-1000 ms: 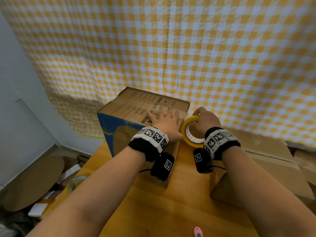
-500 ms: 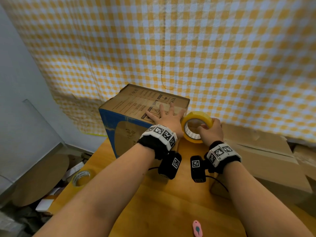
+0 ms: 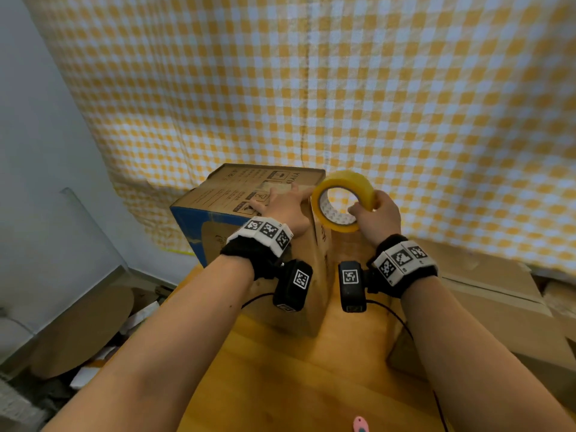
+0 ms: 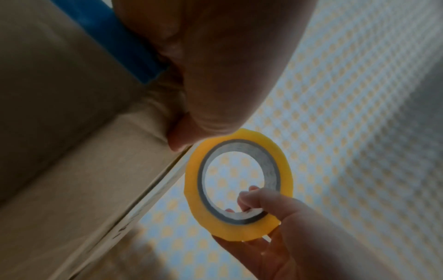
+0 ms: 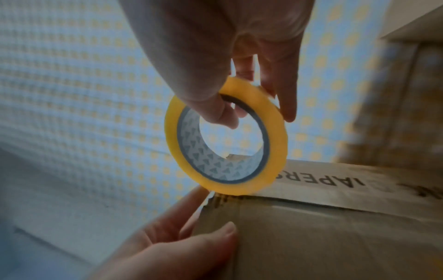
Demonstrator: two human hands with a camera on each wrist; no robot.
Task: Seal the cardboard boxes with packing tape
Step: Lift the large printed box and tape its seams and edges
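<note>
The cardboard box [image 3: 249,198] stands on the wooden table [image 3: 280,385], close to the yellow checked cloth [image 3: 343,88]; the left hand [image 3: 288,207] lies flat on top of the box with its fingers spread, and its thumb [image 5: 215,238] rests on the box's side, so this grip is wide and holds nothing; the right hand [image 3: 378,213] has its grip closed on the tape roll [image 3: 343,201], thumb inside the ring and fingers on the outside; the yellow roll is up in the air at the box's top right edge, just beside the left fingertips; a bigger brown box [image 3: 486,310] lies to the right; a small pink thing [image 3: 361,424] sits at the near table edge.
</note>
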